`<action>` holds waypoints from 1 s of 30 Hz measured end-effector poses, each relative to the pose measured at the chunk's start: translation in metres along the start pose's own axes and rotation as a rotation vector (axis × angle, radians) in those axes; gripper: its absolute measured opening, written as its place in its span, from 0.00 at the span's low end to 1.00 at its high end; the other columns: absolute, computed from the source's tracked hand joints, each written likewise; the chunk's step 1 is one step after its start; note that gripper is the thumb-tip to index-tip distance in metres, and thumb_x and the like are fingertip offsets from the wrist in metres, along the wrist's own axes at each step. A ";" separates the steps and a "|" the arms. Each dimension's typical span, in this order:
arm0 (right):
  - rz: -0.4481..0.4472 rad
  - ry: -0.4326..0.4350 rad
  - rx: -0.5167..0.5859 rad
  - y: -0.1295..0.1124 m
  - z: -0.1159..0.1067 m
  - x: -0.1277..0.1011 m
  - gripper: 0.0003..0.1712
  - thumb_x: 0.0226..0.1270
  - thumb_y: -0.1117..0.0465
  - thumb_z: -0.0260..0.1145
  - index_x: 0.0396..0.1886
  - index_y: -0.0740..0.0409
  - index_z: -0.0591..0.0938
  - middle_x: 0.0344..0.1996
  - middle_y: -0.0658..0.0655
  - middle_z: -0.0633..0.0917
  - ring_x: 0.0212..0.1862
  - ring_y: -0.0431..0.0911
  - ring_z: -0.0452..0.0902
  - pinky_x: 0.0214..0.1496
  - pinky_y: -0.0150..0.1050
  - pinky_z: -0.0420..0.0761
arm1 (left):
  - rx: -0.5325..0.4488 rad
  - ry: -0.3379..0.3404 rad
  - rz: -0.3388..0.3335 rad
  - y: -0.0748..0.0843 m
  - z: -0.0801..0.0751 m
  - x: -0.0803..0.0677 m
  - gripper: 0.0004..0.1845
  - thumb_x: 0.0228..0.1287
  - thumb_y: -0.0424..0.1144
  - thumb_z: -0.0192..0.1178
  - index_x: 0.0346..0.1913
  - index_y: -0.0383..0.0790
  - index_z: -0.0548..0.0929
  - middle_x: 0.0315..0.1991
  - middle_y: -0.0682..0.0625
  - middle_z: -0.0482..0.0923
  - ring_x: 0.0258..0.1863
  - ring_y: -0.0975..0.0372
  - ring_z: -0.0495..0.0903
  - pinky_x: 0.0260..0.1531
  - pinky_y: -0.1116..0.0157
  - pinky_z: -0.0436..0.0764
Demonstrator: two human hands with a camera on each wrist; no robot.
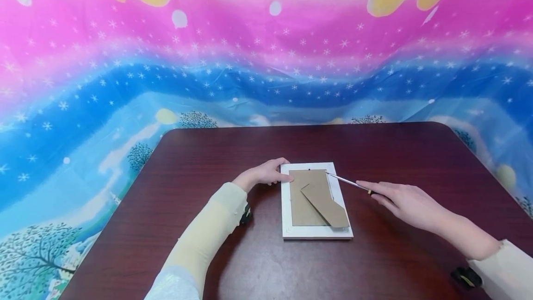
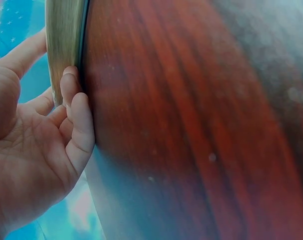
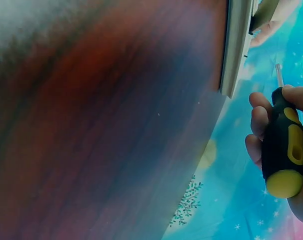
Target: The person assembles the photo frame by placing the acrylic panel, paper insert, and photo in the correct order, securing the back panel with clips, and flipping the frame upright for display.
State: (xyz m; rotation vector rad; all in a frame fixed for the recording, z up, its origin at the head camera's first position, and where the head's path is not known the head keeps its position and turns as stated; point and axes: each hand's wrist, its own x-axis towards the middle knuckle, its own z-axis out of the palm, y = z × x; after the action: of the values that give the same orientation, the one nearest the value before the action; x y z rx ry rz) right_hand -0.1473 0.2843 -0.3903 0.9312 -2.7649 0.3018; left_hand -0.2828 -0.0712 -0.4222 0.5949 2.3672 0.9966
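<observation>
A white picture frame [image 1: 286,207] lies face down on the table, its brown backing board [image 1: 304,207] and slanted easel stand [image 1: 326,203] facing up. My left hand [image 1: 268,171] grips the frame's upper left edge, thumb over the top; in the left wrist view the fingers [image 2: 80,125] curl against the frame's side [image 2: 66,45]. My right hand [image 1: 405,203] holds a screwdriver with a black and yellow handle [image 3: 284,150]. Its metal shaft [image 1: 347,181] reaches left, and the tip meets the upper right corner of the backing board.
The dark reddish wooden table [image 1: 208,152] has rounded far corners. Behind it hangs a pink and blue cloth [image 1: 266,68] with snowflakes and trees. A black wrist strap piece [image 1: 467,278] shows below the right sleeve [image 1: 505,267].
</observation>
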 end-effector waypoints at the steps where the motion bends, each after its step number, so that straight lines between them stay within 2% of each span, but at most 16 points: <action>1: -0.004 -0.003 -0.004 -0.001 0.001 -0.002 0.31 0.64 0.62 0.68 0.67 0.41 0.74 0.44 0.50 0.85 0.40 0.44 0.83 0.36 0.45 0.81 | 0.000 -0.001 0.001 0.000 0.000 0.000 0.25 0.66 0.45 0.64 0.61 0.41 0.70 0.31 0.48 0.72 0.24 0.61 0.70 0.21 0.66 0.71; 3: -0.007 -0.007 -0.015 -0.002 0.001 -0.006 0.33 0.63 0.62 0.69 0.68 0.38 0.73 0.43 0.49 0.85 0.41 0.46 0.83 0.36 0.45 0.81 | 0.001 -0.001 0.005 0.000 0.000 0.001 0.25 0.65 0.45 0.64 0.61 0.41 0.70 0.31 0.48 0.72 0.23 0.60 0.70 0.21 0.66 0.71; 5: -0.013 -0.013 -0.017 -0.002 0.001 -0.010 0.34 0.63 0.62 0.69 0.67 0.37 0.73 0.40 0.48 0.85 0.36 0.43 0.82 0.33 0.43 0.79 | 0.000 -0.001 0.009 0.000 0.000 0.001 0.26 0.65 0.45 0.64 0.61 0.40 0.70 0.31 0.48 0.72 0.23 0.60 0.70 0.21 0.66 0.71; 9: 0.001 -0.034 -0.013 -0.004 -0.002 -0.019 0.33 0.61 0.61 0.70 0.66 0.37 0.75 0.43 0.50 0.86 0.40 0.46 0.83 0.36 0.46 0.81 | -0.006 0.012 0.005 0.001 -0.001 0.001 0.26 0.64 0.45 0.65 0.61 0.41 0.71 0.31 0.48 0.73 0.24 0.60 0.70 0.21 0.66 0.71; 10: 0.000 -0.038 -0.016 -0.005 -0.003 -0.021 0.32 0.61 0.61 0.71 0.65 0.37 0.76 0.42 0.49 0.86 0.38 0.44 0.83 0.35 0.45 0.80 | -0.007 0.019 0.002 0.001 -0.001 0.001 0.25 0.64 0.45 0.65 0.60 0.41 0.72 0.31 0.48 0.73 0.24 0.60 0.71 0.21 0.66 0.71; 12: -0.004 -0.036 -0.022 -0.006 -0.005 -0.025 0.32 0.60 0.61 0.71 0.64 0.36 0.77 0.45 0.52 0.86 0.46 0.50 0.83 0.39 0.49 0.81 | -0.015 0.033 -0.008 0.001 0.000 0.001 0.25 0.63 0.45 0.66 0.59 0.42 0.72 0.30 0.49 0.73 0.23 0.60 0.71 0.20 0.66 0.71; 18: -0.025 -0.013 -0.050 -0.009 -0.006 -0.038 0.31 0.58 0.62 0.72 0.62 0.36 0.79 0.44 0.50 0.86 0.46 0.51 0.83 0.37 0.49 0.81 | -0.052 0.055 -0.023 0.001 0.002 0.001 0.24 0.61 0.43 0.67 0.58 0.41 0.73 0.26 0.49 0.72 0.21 0.61 0.69 0.18 0.67 0.69; 24: -0.026 -0.020 -0.038 -0.009 -0.006 -0.041 0.32 0.58 0.63 0.72 0.62 0.36 0.79 0.45 0.50 0.86 0.47 0.52 0.83 0.39 0.50 0.81 | -0.047 0.056 -0.040 0.003 0.003 0.001 0.24 0.62 0.42 0.67 0.58 0.41 0.74 0.27 0.49 0.72 0.20 0.61 0.69 0.18 0.67 0.69; 27: -0.028 -0.029 -0.034 -0.010 -0.005 -0.039 0.31 0.59 0.62 0.72 0.61 0.36 0.79 0.43 0.48 0.86 0.44 0.48 0.83 0.37 0.48 0.81 | -0.040 0.055 -0.050 0.004 0.003 0.001 0.24 0.62 0.43 0.67 0.58 0.42 0.74 0.28 0.48 0.72 0.21 0.60 0.69 0.19 0.67 0.69; 30: -0.026 -0.028 -0.034 -0.011 -0.004 -0.037 0.29 0.59 0.61 0.72 0.61 0.36 0.80 0.37 0.41 0.85 0.34 0.35 0.79 0.30 0.40 0.77 | -0.035 0.060 -0.056 0.004 0.002 0.001 0.24 0.61 0.43 0.68 0.57 0.42 0.74 0.28 0.48 0.72 0.22 0.60 0.69 0.19 0.67 0.69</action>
State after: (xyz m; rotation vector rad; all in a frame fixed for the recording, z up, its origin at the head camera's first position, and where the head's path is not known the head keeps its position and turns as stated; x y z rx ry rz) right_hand -0.1111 0.2978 -0.3948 0.9701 -2.7716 0.2389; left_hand -0.2814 -0.0666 -0.4210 0.4900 2.3991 1.0429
